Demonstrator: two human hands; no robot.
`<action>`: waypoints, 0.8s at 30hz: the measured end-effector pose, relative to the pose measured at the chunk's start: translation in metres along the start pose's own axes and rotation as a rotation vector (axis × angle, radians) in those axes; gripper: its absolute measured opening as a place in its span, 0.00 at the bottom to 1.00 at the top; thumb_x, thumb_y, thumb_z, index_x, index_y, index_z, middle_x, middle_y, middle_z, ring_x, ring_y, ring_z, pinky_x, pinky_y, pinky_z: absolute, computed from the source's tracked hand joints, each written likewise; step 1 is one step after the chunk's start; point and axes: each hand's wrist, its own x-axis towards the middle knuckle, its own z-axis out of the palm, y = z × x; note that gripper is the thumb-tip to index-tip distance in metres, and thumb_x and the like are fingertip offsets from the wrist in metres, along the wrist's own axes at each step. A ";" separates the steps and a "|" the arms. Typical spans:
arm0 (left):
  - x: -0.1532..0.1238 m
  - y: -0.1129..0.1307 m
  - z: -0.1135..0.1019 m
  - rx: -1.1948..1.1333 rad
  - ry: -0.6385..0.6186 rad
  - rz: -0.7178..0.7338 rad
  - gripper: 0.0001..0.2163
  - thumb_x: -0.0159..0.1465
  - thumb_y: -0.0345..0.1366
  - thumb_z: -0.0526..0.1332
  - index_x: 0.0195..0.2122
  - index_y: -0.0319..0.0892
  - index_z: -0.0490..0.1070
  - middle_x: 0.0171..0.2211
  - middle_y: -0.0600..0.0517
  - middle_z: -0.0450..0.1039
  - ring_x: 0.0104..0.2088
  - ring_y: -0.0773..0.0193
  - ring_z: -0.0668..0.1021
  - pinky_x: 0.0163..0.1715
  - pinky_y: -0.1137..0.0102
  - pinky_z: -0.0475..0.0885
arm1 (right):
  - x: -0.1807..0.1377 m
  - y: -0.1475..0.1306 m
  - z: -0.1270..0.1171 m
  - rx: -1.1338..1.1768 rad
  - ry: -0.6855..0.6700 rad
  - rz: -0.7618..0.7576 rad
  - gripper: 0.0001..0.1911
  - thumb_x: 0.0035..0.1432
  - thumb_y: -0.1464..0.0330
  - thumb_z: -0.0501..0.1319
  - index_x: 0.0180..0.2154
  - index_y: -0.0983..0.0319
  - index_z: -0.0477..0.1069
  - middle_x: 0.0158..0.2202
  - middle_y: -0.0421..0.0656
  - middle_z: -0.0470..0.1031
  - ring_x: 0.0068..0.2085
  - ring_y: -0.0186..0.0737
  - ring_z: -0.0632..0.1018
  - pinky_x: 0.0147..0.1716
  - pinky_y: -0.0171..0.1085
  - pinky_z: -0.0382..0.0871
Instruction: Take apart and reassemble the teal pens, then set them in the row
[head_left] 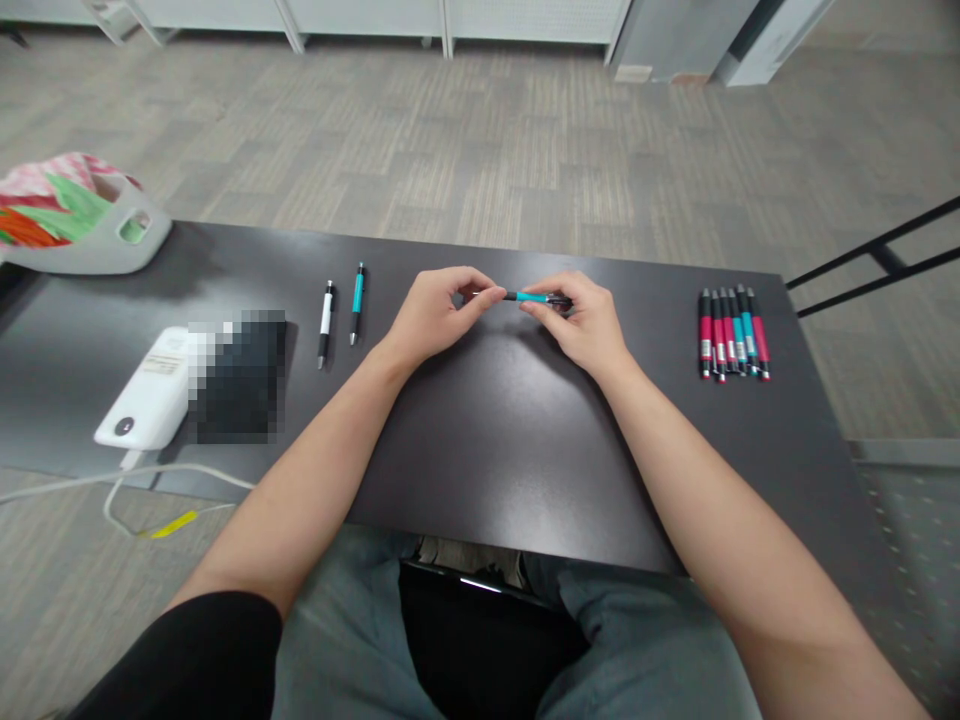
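A teal and black pen (532, 297) lies level between my two hands, over the far middle of the dark table. My left hand (446, 305) pinches its left end between thumb and fingers. On the other end, the fingers and thumb of my right hand (581, 312) are closed, partly hiding that end. Left of my left hand, a second teal pen (358, 303) and a white pen with black ends (325, 325) lie apart on the table. Far to the right rests a bunch of several red and teal pens (733, 333), side by side.
The dark table (480, 450) spans the view. At its left are a white power bank (150, 395) with a white cable (112, 485), a pixelated dark object (244, 380), and a white basket (142, 235) holding colourful cloth or wrapping. A black metal frame (885, 255) stands beyond the right edge.
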 end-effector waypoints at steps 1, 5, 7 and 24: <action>0.000 -0.001 0.000 0.006 -0.009 -0.009 0.15 0.73 0.56 0.69 0.39 0.53 0.88 0.40 0.51 0.90 0.39 0.49 0.86 0.43 0.54 0.78 | 0.000 -0.001 0.000 -0.002 -0.004 -0.017 0.13 0.73 0.46 0.74 0.44 0.46 0.88 0.47 0.46 0.91 0.48 0.60 0.85 0.52 0.60 0.77; 0.000 -0.004 0.002 0.065 -0.003 -0.018 0.11 0.73 0.53 0.71 0.40 0.55 0.89 0.41 0.51 0.91 0.40 0.47 0.87 0.45 0.53 0.79 | 0.001 -0.003 0.000 -0.030 -0.013 -0.007 0.15 0.74 0.45 0.72 0.42 0.46 0.88 0.45 0.45 0.91 0.45 0.60 0.85 0.51 0.60 0.76; -0.001 -0.005 0.003 0.092 0.013 0.008 0.11 0.74 0.52 0.71 0.41 0.54 0.88 0.42 0.51 0.91 0.40 0.47 0.87 0.48 0.52 0.79 | 0.001 -0.001 0.000 -0.064 -0.013 0.017 0.15 0.74 0.45 0.71 0.42 0.45 0.88 0.42 0.45 0.90 0.43 0.60 0.85 0.49 0.59 0.77; 0.001 0.001 -0.002 0.181 -0.045 0.061 0.14 0.75 0.56 0.65 0.44 0.54 0.84 0.41 0.50 0.88 0.37 0.48 0.83 0.46 0.50 0.73 | 0.000 -0.009 -0.003 -0.045 -0.011 0.049 0.18 0.71 0.39 0.72 0.43 0.44 0.89 0.46 0.44 0.92 0.46 0.62 0.84 0.54 0.62 0.75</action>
